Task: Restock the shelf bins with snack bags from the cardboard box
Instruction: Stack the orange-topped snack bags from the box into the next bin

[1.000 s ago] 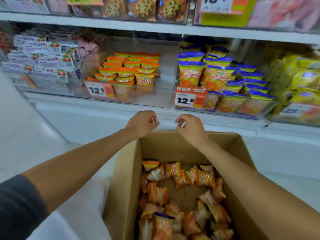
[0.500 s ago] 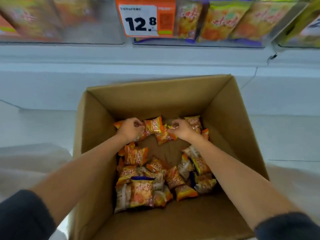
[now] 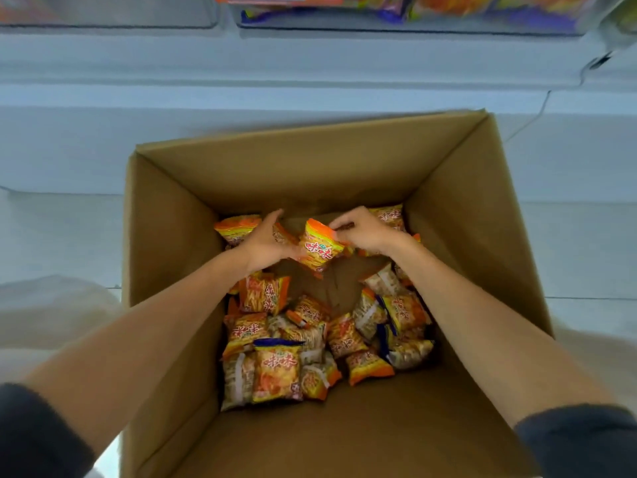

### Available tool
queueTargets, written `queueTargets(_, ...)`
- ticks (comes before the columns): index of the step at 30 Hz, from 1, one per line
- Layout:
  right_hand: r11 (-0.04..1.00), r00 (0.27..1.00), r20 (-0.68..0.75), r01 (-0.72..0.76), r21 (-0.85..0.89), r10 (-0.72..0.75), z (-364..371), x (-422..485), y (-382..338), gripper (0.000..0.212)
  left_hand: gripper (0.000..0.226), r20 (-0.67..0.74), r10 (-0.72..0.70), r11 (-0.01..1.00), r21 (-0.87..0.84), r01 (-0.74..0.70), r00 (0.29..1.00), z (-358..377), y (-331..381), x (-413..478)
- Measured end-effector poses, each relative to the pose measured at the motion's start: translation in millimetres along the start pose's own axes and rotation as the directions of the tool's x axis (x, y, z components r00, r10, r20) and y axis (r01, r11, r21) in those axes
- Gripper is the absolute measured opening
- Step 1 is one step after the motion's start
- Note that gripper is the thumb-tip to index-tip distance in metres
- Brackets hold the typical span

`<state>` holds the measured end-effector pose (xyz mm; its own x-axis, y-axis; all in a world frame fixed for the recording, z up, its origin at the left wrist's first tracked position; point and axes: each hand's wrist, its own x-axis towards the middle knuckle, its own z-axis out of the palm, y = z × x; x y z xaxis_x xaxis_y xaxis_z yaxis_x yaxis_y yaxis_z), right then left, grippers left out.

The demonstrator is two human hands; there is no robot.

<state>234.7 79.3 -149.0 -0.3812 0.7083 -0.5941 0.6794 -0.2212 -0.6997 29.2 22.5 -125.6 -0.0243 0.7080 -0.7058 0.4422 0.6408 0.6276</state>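
Observation:
The open cardboard box [image 3: 310, 167] stands below me on the floor, with several orange snack bags [image 3: 275, 370] loose on its bottom. Both my hands are down at the box's far end. My right hand [image 3: 362, 229] pinches the top corner of one orange snack bag [image 3: 319, 248], which is lifted and tilted above the pile. My left hand [image 3: 263, 241] lies beside that bag with its fingers stretched towards the far wall, its thumb side against the bag. Another orange bag [image 3: 238, 229] lies just left of that hand.
The front edges of two clear shelf bins [image 3: 413, 19] show at the top of the view, the right one with purple and orange bags. A white shelf base [image 3: 310, 70] runs behind the box. Pale floor [image 3: 586, 257] lies on both sides.
My head has tipped down from the shelf to the box. Both hands dropped from the box rim to the bags, and the right hand has lifted one orange bag.

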Motion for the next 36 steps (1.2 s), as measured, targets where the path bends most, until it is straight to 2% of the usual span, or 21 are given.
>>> queueTargets(2, 0.993, 0.997, 0.079, -0.005, 0.117, -0.005, -13, -9, -3, 0.027, 0.082, 0.124, -0.064, 0.998, -0.022, 0.067, 0.990, 11, -2, -4)
queueTargets(4, 0.979, 1.000, 0.001, -0.012, 0.201, 0.012, -19, -10, 7, 0.027, 0.070, 0.117, -0.104, 0.993, -0.048, 0.111, 0.988, 20, -7, -7)
queueTargets(5, 0.989, 0.996, -0.089, -0.019, 0.148, 0.032, -21, -8, 17, 0.029, 0.068, 0.095, -0.112, 0.990, -0.078, 0.120, 0.989, 23, -11, -8)
queueTargets(7, 0.983, 0.977, -0.204, -0.094, -0.158, 0.060, -23, -3, 44, 0.041, 0.069, 0.048, -0.134, 0.983, -0.121, 0.139, 0.990, 26, -19, -8)
queueTargets(9, 0.865, 0.983, -0.161, -0.153, -0.477, 0.085, -20, 0, 70, 0.063, 0.067, 0.018, -0.164, 0.973, -0.162, 0.164, 0.986, 26, -27, -8)
queueTargets(11, 0.753, 0.981, -0.172, -0.181, -0.632, 0.091, -12, -2, 86, 0.079, 0.063, -0.012, -0.188, 0.965, -0.187, 0.183, 0.982, 24, -36, -7)
queueTargets(13, 0.687, 0.977, -0.209, -0.179, -0.704, 0.041, -4, -3, 88, 0.077, 0.063, -0.039, -0.202, 0.965, -0.178, 0.193, 0.979, 20, -44, -5)
queueTargets(14, 0.691, 0.977, -0.209, -0.175, -0.701, 0.036, 0, -1, 88, 0.072, 0.064, -0.048, -0.207, 0.964, -0.181, 0.195, 0.977, 19, -47, -5)
queueTargets(15, 0.739, 0.978, -0.204, -0.172, -0.652, 0.048, 4, 0, 85, 0.069, 0.064, -0.054, -0.208, 0.962, -0.194, 0.194, 0.977, 19, -47, -6)
queueTargets(16, 0.831, 0.976, -0.200, -0.178, -0.527, 0.083, 6, -1, 80, 0.071, 0.062, -0.061, -0.207, 0.958, -0.215, 0.190, 0.976, 19, -46, -6)
queueTargets(18, 0.974, 0.970, -0.169, -0.198, -0.114, 0.177, 5, -3, 65, 0.081, 0.054, -0.077, -0.198, 0.952, -0.253, 0.173, 0.977, 20, -43, -9)
queueTargets(20, 0.957, 0.976, -0.091, -0.172, 0.234, 0.198, 0, -12, 44, 0.084, 0.048, -0.088, -0.185, 0.948, -0.277, 0.154, 0.979, 20, -37, -12)
queueTargets(23, 0.884, 0.994, -0.006, -0.098, 0.457, 0.113, -4, -29, 14, 0.076, 0.047, -0.033, -0.137, 0.946, -0.301, 0.121, 0.990, 20, -22, -20)
queueTargets(26, 0.922, 1.000, 0.012, 0.005, 0.386, -0.011, -6, -49, -16, 0.084, 0.051, 0.082, -0.090, 0.912, -0.394, 0.115, 0.993, 17, -1, -35)
queueTargets(29, 0.952, 0.995, -0.007, 0.101, 0.289, -0.103, -14, -71, -45, 0.066, 0.048, 0.188, -0.023, 0.877, -0.468, 0.110, 0.982, 4, 23, -56)
queueTargets(31, 0.967, 0.991, 0.003, 0.129, 0.219, -0.133, -20, -86, -64, 0.057, 0.057, 0.243, 0.051, 0.887, -0.457, 0.068, 0.969, -7, 36, -73)
queueTargets(34, 0.977, 0.988, -0.005, 0.155, 0.144, -0.156, -25, -110, -99, 0.071, 0.083, 0.211, 0.135, 0.918, -0.395, -0.042, 0.968, -22, 52, -98)
queueTargets(36, 0.975, 0.982, 0.007, 0.188, 0.115, -0.190, -29, -127, -128, 0.078, 0.089, 0.148, 0.212, 0.915, -0.376, -0.143, 0.966, -37, 61, -114)
